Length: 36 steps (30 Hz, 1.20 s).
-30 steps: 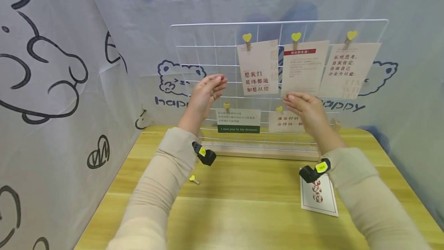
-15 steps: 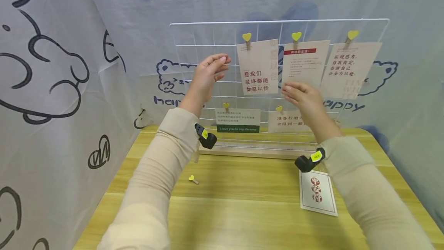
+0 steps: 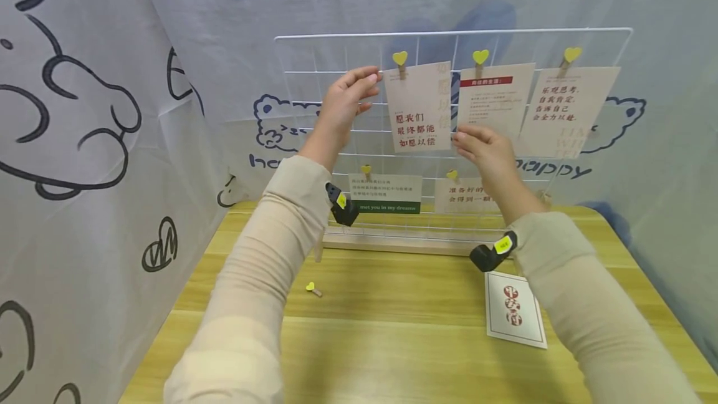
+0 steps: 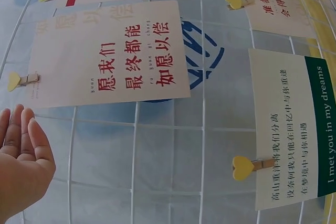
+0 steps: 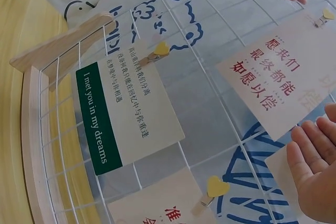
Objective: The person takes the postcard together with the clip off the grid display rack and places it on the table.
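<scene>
A pale card with red Chinese characters [image 3: 417,108] hangs from a yellow heart clothespin [image 3: 400,58] on a white wire grid [image 3: 359,72]. My left hand [image 3: 343,105] is at the card's upper left corner, fingers extended and slightly bent; in the left wrist view its fingertips lie close to that edge. At the card's lower right corner is my right hand [image 3: 489,151], its fingers in front of the card with a red heading [image 3: 496,95]. Whether either hand touches paper I cannot tell. No object shows in either hand.
Another pale card [image 3: 569,111] is clipped at upper right. Lower down hang a green-banded card [image 4: 294,129] and a partly hidden card [image 3: 465,197]. On the wooden table [image 3: 381,341] lie a loose heart clothespin [image 3: 313,289] and a white card with red emblems [image 3: 513,309].
My left hand has risen and moved right to the card's upper left corner. My right hand has moved up and slightly left to its lower right corner. The cards stay in place.
</scene>
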{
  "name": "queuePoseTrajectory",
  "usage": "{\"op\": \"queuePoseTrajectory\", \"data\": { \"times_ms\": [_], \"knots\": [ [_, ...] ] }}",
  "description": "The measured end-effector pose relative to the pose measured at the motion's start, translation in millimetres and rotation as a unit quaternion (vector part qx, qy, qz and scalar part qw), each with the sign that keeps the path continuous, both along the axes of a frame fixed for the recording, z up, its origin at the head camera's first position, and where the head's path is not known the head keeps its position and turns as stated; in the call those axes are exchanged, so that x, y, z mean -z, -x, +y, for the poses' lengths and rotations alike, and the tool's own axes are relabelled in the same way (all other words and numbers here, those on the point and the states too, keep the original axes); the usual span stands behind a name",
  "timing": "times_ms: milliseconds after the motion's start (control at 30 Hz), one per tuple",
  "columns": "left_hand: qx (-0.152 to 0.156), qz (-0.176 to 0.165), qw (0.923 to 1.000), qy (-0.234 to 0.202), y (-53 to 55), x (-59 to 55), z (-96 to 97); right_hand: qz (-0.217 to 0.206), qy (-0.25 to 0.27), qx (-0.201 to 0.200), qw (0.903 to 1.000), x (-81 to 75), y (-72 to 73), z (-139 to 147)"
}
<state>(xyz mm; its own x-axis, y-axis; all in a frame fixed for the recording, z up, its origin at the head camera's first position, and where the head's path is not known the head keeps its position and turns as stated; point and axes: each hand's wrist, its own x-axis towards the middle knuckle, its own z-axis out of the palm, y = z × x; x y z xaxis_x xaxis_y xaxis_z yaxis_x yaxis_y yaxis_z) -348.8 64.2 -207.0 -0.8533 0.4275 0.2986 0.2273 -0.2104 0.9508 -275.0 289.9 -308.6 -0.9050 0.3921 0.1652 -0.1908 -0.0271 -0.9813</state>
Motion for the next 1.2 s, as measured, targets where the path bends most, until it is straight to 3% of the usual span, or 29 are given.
{"op": "queuePoseTrajectory", "data": {
  "times_ms": [167, 333, 400, 500, 600, 733, 767, 900, 1200],
  "knots": [
    [0.003, 0.008, 0.9999, 0.014, -0.1, -9.0, 2.9, -0.012, -0.028, 0.034, 0.9989, -22.8, -17.3, -23.0],
    [0.004, 0.003, 0.9997, 0.023, 1.4, -15.9, 5.4, 0.018, -0.014, 0.036, 0.9991, 20.0, 24.6, 14.5],
    [0.005, 0.005, 0.9995, 0.031, 1.8, -18.0, 6.0, 0.035, -0.005, 0.037, 0.9987, 47.3, 50.6, 39.0],
    [0.007, 0.011, 0.9991, 0.042, 1.7, -21.2, 6.9, 0.046, -0.018, 0.047, 0.9977, 62.3, 64.5, 51.2],
    [0.009, 0.014, 0.9983, 0.056, 1.1, -24.3, 7.9, 0.036, -0.022, 0.046, 0.9981, 59.3, 60.3, 48.8],
    [0.016, 0.017, 0.9967, 0.078, -0.3, -28.3, 10.1, 0.012, -0.02, 0.035, 0.9991, 42.4, 45.5, 36.0],
    [0.015, 0.02, 0.9962, 0.084, -0.6, -29.2, 10.9, 0.002, -0.008, 0.024, 0.9997, 31.3, 37.4, 29.1],
    [0.009, 0.016, 0.9941, 0.107, -2.0, -34.2, 14.8, -0.01, -0.009, 0.025, 0.9996, 22.1, 32.8, 22.2],
    [-0.001, 0.007, 0.9882, 0.153, -2.3, -40.3, 23.7, 0.013, -0.071, 0.068, 0.9951, 49.3, 58.5, 38.1]
  ]
}}
